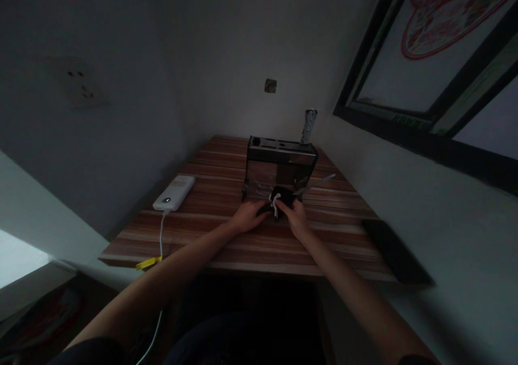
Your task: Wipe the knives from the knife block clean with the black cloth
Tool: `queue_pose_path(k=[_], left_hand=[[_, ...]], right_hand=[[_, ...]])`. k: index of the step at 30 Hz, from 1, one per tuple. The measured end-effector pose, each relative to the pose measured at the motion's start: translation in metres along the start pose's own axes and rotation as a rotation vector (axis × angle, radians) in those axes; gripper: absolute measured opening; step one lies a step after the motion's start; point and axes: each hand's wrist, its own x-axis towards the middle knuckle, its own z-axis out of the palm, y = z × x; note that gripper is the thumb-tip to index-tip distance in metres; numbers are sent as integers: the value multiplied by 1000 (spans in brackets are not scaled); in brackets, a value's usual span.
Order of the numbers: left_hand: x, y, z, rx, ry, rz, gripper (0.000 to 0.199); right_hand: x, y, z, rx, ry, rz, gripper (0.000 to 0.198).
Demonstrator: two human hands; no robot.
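Observation:
Near the table's middle, a small black item with a white string (286,195) lies between my hands; in the dim light its exact kind cannot be made out. My right hand (297,214) grips its right side, the thumb by the white string. At its left, my left hand (247,215) closes its fingers on a dark part that seems to belong to the same item. Just behind stands a black-framed rack (279,168) with slots along its top and a shiny front panel. A pale thin strip (324,179) sticks out to the right of the black item.
A white power bank (175,192) with a white cable (161,235) and yellow tag (149,262) lies at left on the wood-grain table (214,163). A foil-like roll (309,125) rises from the rack. A dark flat object (396,252) is at the right edge. Walls enclose the table.

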Motion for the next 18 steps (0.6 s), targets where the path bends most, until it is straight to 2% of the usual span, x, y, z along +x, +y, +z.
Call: queue_pose_path(k=[6,11,18], left_hand=[[1,0,0,-47,44,9,31],[0,-1,1,12,20,6,29],[0,-2,2,32,9,19,30]], right_hand=[[4,9,-3,49,30,-10,29],[3,6,-4,-2,-51,-54,34],[2,-5,-4,-9,1,31,38]])
